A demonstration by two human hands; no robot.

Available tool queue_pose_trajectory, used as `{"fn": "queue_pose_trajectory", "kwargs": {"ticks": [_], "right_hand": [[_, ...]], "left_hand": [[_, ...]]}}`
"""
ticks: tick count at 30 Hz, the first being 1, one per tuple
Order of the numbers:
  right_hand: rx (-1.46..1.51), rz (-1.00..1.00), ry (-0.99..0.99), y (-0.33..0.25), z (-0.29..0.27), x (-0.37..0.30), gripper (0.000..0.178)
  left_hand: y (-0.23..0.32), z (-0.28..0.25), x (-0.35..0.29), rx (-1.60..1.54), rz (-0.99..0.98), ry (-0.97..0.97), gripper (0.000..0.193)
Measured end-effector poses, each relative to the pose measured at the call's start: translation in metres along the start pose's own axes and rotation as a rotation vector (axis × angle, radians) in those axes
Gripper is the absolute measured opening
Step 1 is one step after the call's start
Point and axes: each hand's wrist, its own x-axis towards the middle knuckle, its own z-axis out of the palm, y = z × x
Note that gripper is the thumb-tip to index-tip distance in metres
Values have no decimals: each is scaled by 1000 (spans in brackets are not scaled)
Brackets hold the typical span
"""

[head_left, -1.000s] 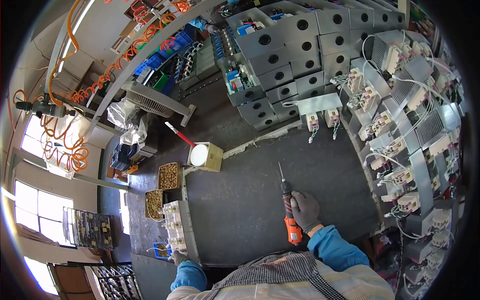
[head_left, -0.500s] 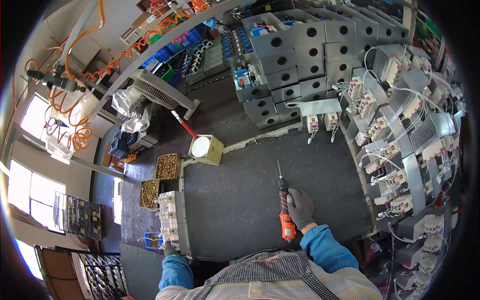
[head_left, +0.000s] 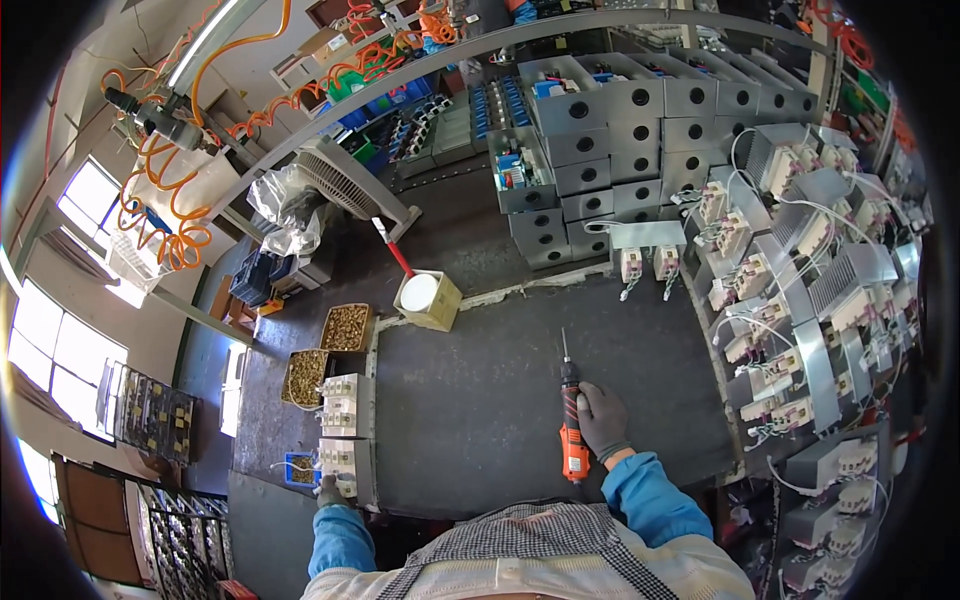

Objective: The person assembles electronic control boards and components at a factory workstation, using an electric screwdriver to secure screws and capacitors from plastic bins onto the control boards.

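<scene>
My right hand (head_left: 603, 422), in a grey glove, is closed at the grip of an orange and black electric screwdriver (head_left: 573, 445). The tool lies low over the dark mat (head_left: 470, 400), its thin bit pointing away from me. At the mat's left edge, my gloved left hand (head_left: 331, 492) touches the near end of a pale block-shaped part (head_left: 345, 462); its fingers are mostly hidden. A second group of pale blocks (head_left: 342, 405) sits just beyond. Beside that hand is a small blue tray (head_left: 299, 468) of small pieces.
Two boxes of brass-coloured fasteners (head_left: 346, 328) stand left of the mat. A carton (head_left: 443, 305) holds a white round container and a red-handled tool. Grey metal housings (head_left: 585, 145) are stacked behind; wired assemblies (head_left: 790, 340) crowd the right. A fan (head_left: 350, 180) stands at back left.
The view has shifted slightly. A gap now shows between the pale blocks, and my left hand sits a little further left at the near one. My right hand stays at the screwdriver.
</scene>
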Motion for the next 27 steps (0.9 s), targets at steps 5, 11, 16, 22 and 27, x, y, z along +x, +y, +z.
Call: {"fn": "queue_pose_trajectory", "kwargs": {"ticks": [5,11,16,22,27], "right_hand": [[-4,16,1,14,-6,-4,27],[490,229,-112,-31,-20,29,31],[760,178,-664,-108,-42,54,61],[900,79,-647,-129,-58,24,105],[717,277,-474,-93,-47,1,96]], "left_hand": [[-5,13,-79,-58,350,-191,33],[31,27,-152,346,925,-305,51],[59,155,-228,750,1769,-494,26],[16,252,-288,182,883,-1066,68],[-3,267,-306,241,879,-1133,67]]}}
